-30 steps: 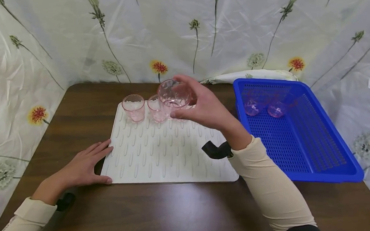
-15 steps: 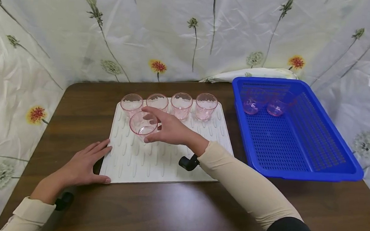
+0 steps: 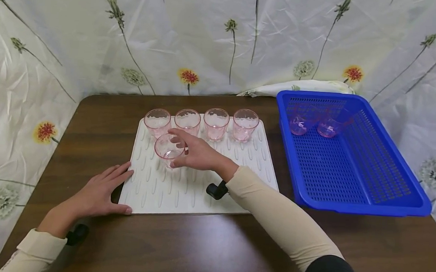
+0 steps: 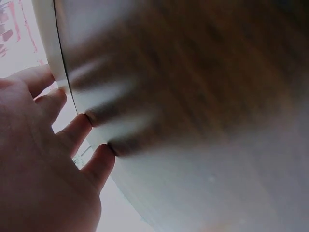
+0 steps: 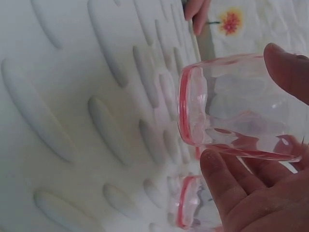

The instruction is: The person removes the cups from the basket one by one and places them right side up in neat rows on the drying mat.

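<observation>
My right hand grips a clear pink-tinted drinking glass between thumb and fingers, over the left part of a white ridged mat. In the right wrist view the glass has a thick red ring at the end facing the mat; whether it touches the mat I cannot tell. Several matching glasses stand upright in a row along the mat's back edge. My left hand rests at the mat's left edge, fingers spread and fairly straight, thumb at the front corner; its fingertips touch that edge.
A blue perforated plastic basket stands right of the mat, with two pink glasses in its far left part. Dark wooden table surrounds the mat. A flower-patterned curtain hangs behind and at both sides.
My right hand has carried the glass left and toward me, from above the back row to in front of its left end. In the last half second it has barely moved. The left hand stays put.
</observation>
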The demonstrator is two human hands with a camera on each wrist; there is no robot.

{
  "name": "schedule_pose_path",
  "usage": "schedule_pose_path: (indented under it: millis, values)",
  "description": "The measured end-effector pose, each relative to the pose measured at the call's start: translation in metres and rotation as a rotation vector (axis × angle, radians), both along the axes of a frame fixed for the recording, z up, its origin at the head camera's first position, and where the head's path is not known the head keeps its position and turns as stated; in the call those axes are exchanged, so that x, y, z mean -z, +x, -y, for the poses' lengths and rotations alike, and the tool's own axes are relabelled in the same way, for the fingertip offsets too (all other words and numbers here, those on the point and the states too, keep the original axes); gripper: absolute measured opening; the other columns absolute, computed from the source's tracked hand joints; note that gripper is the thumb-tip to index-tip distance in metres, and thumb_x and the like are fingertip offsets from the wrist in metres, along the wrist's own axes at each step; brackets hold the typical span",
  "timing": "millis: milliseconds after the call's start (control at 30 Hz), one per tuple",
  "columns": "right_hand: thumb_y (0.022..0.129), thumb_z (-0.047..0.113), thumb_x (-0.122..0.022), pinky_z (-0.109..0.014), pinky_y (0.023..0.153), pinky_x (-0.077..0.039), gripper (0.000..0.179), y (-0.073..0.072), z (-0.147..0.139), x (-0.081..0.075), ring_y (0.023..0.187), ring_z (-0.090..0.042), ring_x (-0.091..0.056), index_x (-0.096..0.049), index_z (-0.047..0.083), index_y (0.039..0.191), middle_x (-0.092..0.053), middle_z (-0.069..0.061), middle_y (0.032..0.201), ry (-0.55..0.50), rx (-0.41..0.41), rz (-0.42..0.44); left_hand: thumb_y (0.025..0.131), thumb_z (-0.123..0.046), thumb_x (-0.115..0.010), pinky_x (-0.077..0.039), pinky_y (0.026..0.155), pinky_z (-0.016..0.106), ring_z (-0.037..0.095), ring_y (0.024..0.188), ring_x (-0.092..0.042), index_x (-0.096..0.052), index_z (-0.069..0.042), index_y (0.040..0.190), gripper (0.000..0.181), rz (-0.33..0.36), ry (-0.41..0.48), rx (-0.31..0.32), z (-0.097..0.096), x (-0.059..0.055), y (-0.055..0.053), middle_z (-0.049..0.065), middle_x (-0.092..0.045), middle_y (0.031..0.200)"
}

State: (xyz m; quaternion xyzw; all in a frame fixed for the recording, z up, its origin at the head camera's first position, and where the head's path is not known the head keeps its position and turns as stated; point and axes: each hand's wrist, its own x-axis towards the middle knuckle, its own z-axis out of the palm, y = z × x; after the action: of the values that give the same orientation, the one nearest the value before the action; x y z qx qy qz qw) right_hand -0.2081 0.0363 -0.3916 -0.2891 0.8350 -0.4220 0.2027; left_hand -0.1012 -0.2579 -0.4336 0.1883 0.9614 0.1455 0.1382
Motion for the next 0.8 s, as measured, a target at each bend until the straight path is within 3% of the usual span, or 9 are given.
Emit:
schedule_pose_path:
  millis: [300,800]
  values:
    - [0.081,0.018,-0.079,-0.036,0.103,-0.049,0.086,-0.003,0.001,0.015,0.131,-0.022,-0.056,-0.032,0.021,0.154,-0.055,-0.008,0.146,-0.007,0.038,0.018,0.071,-0.069,-0.073,-0.028,0.107,0.074,0.046,0.147,-0.024,-0.037,-0.009,0.153,0.108,0.009,-0.006,-0.009,-0.001,0.000,-0.001,0.015,-0.022,0.165]
    - [0.083,0.016,-0.078,-0.037,0.104,-0.048,0.084,-0.004,0.001,0.019,0.133,-0.025,-0.052,-0.031,0.021,0.153,-0.054,-0.006,0.147,-0.044,0.027,0.087,0.073,-0.066,-0.074,-0.030,0.105,0.074,0.046,0.145,-0.026,-0.040,-0.008,0.151,0.104,-0.024,0.010,0.008,-0.001,0.001,0.001,0.015,-0.025,0.164]
